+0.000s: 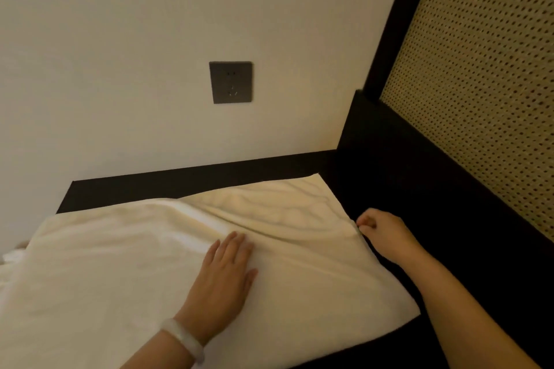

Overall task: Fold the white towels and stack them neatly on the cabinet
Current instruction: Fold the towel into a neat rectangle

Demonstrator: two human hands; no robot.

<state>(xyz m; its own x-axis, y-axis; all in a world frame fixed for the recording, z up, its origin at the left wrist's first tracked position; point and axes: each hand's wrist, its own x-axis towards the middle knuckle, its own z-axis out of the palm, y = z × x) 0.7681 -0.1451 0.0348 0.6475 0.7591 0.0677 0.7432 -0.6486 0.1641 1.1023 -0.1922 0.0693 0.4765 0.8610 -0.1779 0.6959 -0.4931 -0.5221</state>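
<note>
left hand (224, 281) lay flat on white towel (120, 263), right hand (378, 231) pinched its edge; uneven tug could have skewed the fold.

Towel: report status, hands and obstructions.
Left hand flat, pressing the towel. Right hand pinching its right edge. Towel spread wrinkled on the cabinet top. Nothing blocking.

White towel (120, 278): large, cream-toned in warm light, spread flat over lower half of frame, running off left and bottom edges. Soft creases fan from centre toward right edge; far corner lies at centre right. Cabinet (180, 180): dark flat top under towel, bare strip showing along far edge and right side.
</note>
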